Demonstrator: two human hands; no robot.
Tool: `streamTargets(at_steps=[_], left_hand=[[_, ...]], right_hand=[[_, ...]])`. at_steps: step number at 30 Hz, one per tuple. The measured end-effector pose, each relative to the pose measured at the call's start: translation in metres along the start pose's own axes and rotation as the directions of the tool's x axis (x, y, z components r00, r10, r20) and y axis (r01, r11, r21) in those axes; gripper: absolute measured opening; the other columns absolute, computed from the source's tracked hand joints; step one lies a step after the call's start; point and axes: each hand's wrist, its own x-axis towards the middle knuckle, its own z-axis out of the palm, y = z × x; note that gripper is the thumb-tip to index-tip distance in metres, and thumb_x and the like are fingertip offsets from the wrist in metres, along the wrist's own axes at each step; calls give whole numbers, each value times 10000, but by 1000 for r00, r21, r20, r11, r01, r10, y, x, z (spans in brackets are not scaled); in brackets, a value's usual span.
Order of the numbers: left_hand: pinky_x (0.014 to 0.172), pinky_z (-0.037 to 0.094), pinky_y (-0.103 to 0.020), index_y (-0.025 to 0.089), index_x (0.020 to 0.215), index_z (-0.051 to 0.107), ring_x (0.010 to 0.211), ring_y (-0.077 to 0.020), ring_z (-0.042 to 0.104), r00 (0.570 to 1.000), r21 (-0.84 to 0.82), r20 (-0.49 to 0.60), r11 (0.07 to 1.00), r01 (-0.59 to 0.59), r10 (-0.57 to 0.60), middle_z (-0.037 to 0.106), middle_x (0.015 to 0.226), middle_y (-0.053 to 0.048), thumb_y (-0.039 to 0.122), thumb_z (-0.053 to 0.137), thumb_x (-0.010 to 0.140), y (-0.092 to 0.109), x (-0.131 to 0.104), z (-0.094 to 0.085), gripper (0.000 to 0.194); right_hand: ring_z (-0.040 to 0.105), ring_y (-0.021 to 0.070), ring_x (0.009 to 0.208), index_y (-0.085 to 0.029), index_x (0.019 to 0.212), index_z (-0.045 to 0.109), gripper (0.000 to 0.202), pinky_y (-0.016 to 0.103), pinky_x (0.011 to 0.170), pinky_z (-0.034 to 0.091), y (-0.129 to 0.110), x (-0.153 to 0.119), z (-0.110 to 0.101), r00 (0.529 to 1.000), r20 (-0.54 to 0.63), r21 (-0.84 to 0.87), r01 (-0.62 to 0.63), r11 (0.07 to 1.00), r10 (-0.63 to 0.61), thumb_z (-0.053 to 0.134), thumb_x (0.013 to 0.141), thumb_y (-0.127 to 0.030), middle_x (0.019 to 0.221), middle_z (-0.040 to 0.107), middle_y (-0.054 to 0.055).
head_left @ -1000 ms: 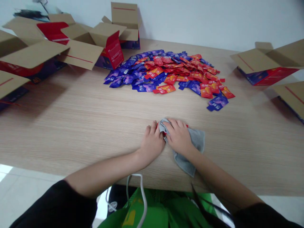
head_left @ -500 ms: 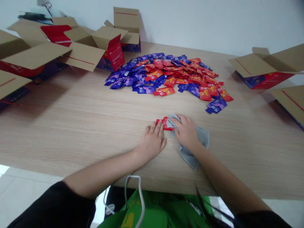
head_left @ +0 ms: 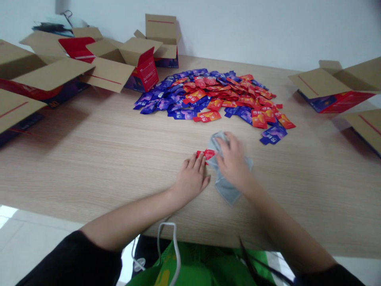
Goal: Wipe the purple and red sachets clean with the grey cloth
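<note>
A small red sachet lies flat on the wooden table in front of me. Stretched fingers of my left hand press on its left end, holding it against the tabletop. My right hand, slightly blurred, grips a grey cloth. The cloth covers the sachet's right end, and its loose part trails toward me on the table. Beyond both hands spreads a heap of purple sachets and red-orange sachets.
Open cardboard boxes stand at the left, among them a red-sided box and a large box. Another box stands at the back. Two more are at the right, including an open box. A white wall rises behind the table.
My right hand and the cloth have moved slightly away from me, the cloth's loose end shifting left. The left hand still presses on the red sachet. The view has tilted a little.
</note>
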Motion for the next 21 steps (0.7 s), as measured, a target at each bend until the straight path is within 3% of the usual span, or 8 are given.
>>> streamTargets(at_steps=[3, 5, 10, 15, 18, 21], left_hand=[[1043, 396, -455, 56, 1241, 632, 1370, -360, 426, 1000, -11, 18, 1000, -24, 24, 593, 1355, -198, 432, 465, 962, -3, 1, -2, 497], [1031, 407, -450, 58, 1265, 614, 1371, -358, 424, 999, -15, 14, 999, -29, 29, 583, 1366, -201, 447, 476, 957, -4, 1, -3, 515], [1049, 394, -443, 70, 1458, 431, 1422, -322, 360, 1000, -4, -6, 1000, -19, 19, 401, 1542, -175, 464, 424, 978, -5, -1, -1, 621], [1059, 379, -455, 18, 1463, 404, 1422, -321, 360, 998, 26, 14, 998, -62, 62, 373, 1546, -214, 446, 391, 989, -4, 0, -1, 638], [1045, 384, -461, 25, 1449, 426, 1411, -332, 373, 997, 36, 9, 997, -71, 71, 378, 1539, -229, 450, 399, 986, -5, 0, -1, 630], [1033, 390, -456, 49, 1410, 479, 1403, -330, 376, 997, 13, -13, 997, -78, 78, 413, 1519, -224, 468, 429, 975, -8, 1, 0, 606]], right_hand=[[432, 331, 1263, -162, 1385, 505, 467, 501, 1013, 363, -18, -10, 18, 979, 169, -73, 127, 989, -113, 428, 947, -304, 1516, 403, 164], [426, 324, 1268, -165, 1421, 474, 495, 493, 1015, 351, -15, -19, 22, 970, 208, -104, 147, 984, -123, 429, 944, -288, 1523, 414, 149], [490, 320, 1145, -181, 1427, 484, 536, 481, 932, 410, 19, -38, 8, 986, 164, -242, 11, 970, 30, 424, 894, -166, 1450, 484, 160], [533, 315, 995, -160, 1352, 577, 523, 462, 857, 467, 46, -31, -9, 970, 191, -235, -106, 966, 153, 396, 864, -104, 1262, 565, 199], [531, 312, 1038, -154, 1340, 584, 523, 439, 888, 463, 37, -13, -10, 970, 173, -144, -147, 979, 171, 390, 858, -92, 1236, 568, 181], [499, 297, 1137, -176, 1402, 524, 528, 418, 954, 427, 10, 1, 1, 989, 111, -71, -87, 994, 94, 389, 893, -125, 1333, 517, 162]])
